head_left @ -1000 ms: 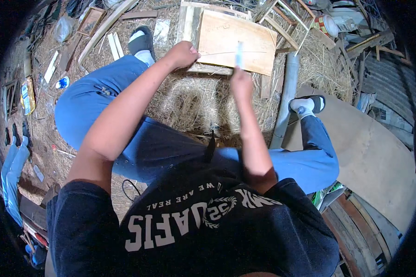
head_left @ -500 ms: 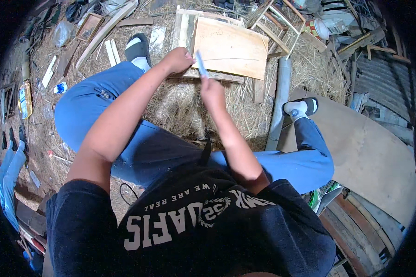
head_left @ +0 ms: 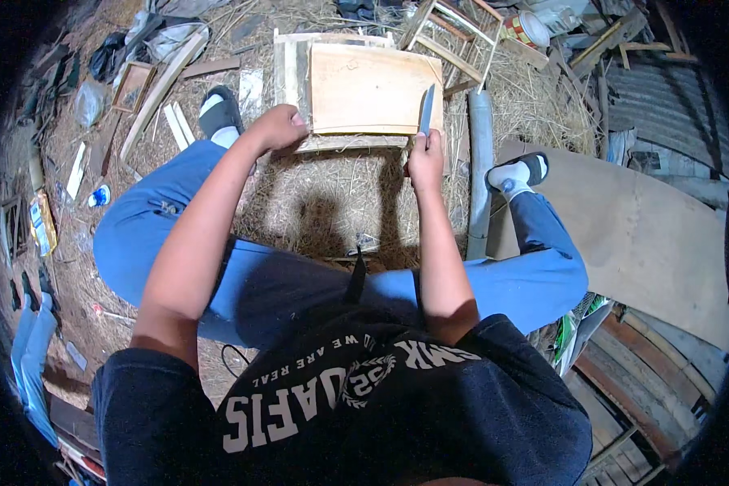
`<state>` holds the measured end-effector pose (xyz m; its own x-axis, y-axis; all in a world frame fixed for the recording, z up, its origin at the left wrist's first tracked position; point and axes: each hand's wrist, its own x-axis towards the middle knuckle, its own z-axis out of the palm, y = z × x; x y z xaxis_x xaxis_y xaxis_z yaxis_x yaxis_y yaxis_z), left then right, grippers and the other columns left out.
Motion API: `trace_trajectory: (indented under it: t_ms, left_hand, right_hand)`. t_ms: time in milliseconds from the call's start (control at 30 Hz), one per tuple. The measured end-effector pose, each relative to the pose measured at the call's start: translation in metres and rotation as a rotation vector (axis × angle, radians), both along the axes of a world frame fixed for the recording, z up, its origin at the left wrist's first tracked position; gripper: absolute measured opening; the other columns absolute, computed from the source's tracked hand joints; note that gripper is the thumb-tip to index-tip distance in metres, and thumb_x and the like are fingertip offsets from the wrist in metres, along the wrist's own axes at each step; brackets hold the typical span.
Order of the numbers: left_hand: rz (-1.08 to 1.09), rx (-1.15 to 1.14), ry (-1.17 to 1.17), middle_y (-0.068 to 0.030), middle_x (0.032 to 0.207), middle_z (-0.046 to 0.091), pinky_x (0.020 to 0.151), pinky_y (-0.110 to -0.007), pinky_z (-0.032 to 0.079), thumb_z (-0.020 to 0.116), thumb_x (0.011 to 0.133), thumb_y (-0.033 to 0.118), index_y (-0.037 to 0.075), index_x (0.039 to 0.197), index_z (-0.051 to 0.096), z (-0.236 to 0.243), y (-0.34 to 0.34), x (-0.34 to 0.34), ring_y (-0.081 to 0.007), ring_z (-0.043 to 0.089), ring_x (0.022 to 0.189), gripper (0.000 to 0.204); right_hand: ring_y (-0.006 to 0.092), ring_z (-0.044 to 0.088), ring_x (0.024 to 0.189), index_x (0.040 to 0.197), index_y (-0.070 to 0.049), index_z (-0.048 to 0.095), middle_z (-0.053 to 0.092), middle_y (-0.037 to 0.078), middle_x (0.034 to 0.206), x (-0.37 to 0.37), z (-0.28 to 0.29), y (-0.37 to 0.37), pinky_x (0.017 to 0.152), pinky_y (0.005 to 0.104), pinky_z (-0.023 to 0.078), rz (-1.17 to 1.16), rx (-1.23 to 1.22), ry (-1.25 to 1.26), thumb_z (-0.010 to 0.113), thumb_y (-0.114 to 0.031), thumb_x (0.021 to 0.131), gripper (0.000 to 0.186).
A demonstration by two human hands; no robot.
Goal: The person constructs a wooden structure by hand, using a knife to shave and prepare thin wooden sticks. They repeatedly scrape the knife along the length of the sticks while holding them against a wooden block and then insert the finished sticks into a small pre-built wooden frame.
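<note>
My right hand (head_left: 426, 160) is closed around a knife (head_left: 427, 109). The blade stands up and away from me, in front of the right part of a pale wooden board (head_left: 377, 85). That board lies on a low wooden stand (head_left: 292, 77) of rough planks. By the board's near left corner, my left hand (head_left: 277, 130) is closed with its thumb toward the board. Whatever its fingers may hold is hidden. A thin dark line runs along the board's near edge.
Straw covers the ground between my legs. A wooden frame (head_left: 454, 44) and a striped bucket (head_left: 526, 30) stand beyond the board at right. A grey pole (head_left: 479, 162) lies beside my right foot, near a large flat sheet (head_left: 624, 223). Wood pieces (head_left: 166, 93) lie at left.
My right hand has swung the knife from the board's left edge to its right side. My left hand remains by the left corner. The whole view has shifted slightly.
</note>
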<state>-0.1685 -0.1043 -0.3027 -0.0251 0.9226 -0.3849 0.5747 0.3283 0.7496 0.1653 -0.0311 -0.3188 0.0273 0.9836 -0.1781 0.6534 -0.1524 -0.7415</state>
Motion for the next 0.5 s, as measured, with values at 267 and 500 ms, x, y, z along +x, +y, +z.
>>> trace_trajectory:
  t_ms: [267,500]
  left_hand:
    - [-0.083,-0.155,0.055,-0.0226,0.088,0.069,0.077,-0.044,0.052,0.065,0.080,0.030,-0.002,0.088,0.064,0.020,0.006,0.004,-0.0369,0.068,0.084,0.033]
    - [-0.077,-0.008,0.143,-0.0215,0.085,0.068,0.074,-0.045,0.050,0.063,0.092,0.039,0.002,0.090,0.062,0.020,0.007,0.018,-0.0384,0.066,0.081,0.038]
  right_hand:
    - [0.0517,0.063,0.089,0.095,0.007,0.065,0.065,0.034,0.090,-0.004,-0.001,-0.008,0.080,0.0545,0.048,-0.015,0.092,-0.162,0.046,-0.034,0.100,0.045]
    - [0.0517,0.063,0.084,0.085,0.010,0.065,0.064,0.034,0.083,0.005,-0.006,0.000,0.078,0.0553,0.047,0.009,-0.001,-0.109,0.043,-0.034,0.102,0.052]
